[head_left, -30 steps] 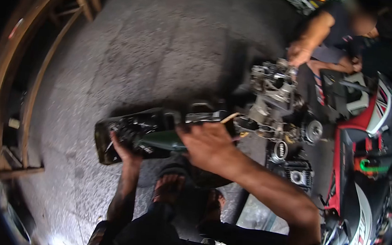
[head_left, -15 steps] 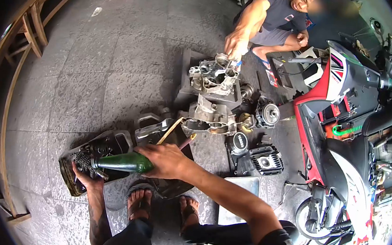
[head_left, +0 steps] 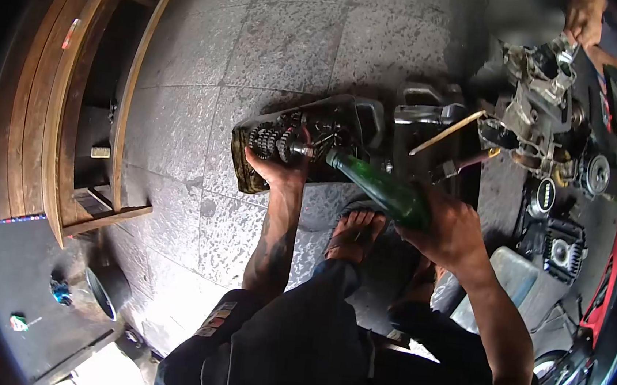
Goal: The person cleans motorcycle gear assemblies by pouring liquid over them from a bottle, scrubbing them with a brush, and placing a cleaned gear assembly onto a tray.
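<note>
My left hand is closed around a gear shaft with several toothed gears, held over a cut-open plastic container. Dark metal parts lie inside that container. In my right hand is a green glass bottle, gripped by its wide end and tilted with the neck towards the gear shaft. A small gap separates the bottle's mouth from the shaft's end. Any liquid coming out is too small to make out.
Beside it stands a second dark container with a wooden stick across it. Engine casings and a finned cylinder part lie to the right. Another person's hand is at the casings. A wooden bench stands left.
My view has swung left, so the scene sits further right. The bottle's mouth has drawn back slightly from the gears. Both hands keep their holds.
</note>
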A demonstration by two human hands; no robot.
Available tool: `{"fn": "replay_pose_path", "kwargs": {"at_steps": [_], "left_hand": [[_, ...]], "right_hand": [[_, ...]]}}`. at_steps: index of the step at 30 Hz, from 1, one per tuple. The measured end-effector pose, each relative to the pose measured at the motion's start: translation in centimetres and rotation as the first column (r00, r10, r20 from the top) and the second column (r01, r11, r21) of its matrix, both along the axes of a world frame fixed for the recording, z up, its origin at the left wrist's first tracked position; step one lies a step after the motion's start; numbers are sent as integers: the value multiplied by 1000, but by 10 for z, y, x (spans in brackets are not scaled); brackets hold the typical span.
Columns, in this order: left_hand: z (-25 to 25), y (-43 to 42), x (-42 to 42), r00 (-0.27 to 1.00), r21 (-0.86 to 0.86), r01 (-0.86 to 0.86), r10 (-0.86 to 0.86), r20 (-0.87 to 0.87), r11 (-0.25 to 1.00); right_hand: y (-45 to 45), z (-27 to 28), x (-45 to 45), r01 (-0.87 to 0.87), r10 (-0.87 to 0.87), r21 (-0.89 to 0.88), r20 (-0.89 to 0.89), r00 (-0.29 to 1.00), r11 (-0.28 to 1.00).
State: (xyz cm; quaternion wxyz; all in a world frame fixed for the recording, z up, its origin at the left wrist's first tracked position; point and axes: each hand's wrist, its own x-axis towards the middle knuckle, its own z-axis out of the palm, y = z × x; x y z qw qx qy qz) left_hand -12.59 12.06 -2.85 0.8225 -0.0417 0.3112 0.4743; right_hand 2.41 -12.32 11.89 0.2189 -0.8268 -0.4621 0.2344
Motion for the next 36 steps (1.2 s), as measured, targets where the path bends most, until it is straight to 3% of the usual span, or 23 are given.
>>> {"fn": "replay_pose_path", "kwargs": {"at_steps": [5,8,12,16,19,36], "left_hand": [[4,-1,3,992,82,-25,35,-122,996],[-6,1,-3,995,129,5,8,-101,992],[-3,-2,-2,988,80,-17,29,-154,997],[-10,3,-4,995,61,-8,14,-95,998],[-3,0,-2,997,63,-9,14,-82,998],[3,15,-8,970,96,-93,112,-217,991]], "right_hand": [[18,11,-8,6,-2,-92,45,999,996],[22,16,-5,-8,16,-107,79,997,994],[20,23,3,-45,60,-119,126,990,992],[17,21,6,-48,63,-123,116,991,991],[15,17,7,-52,56,-34,140,989,998],[36,-2,11,-89,101,-172,63,993,981]]}}
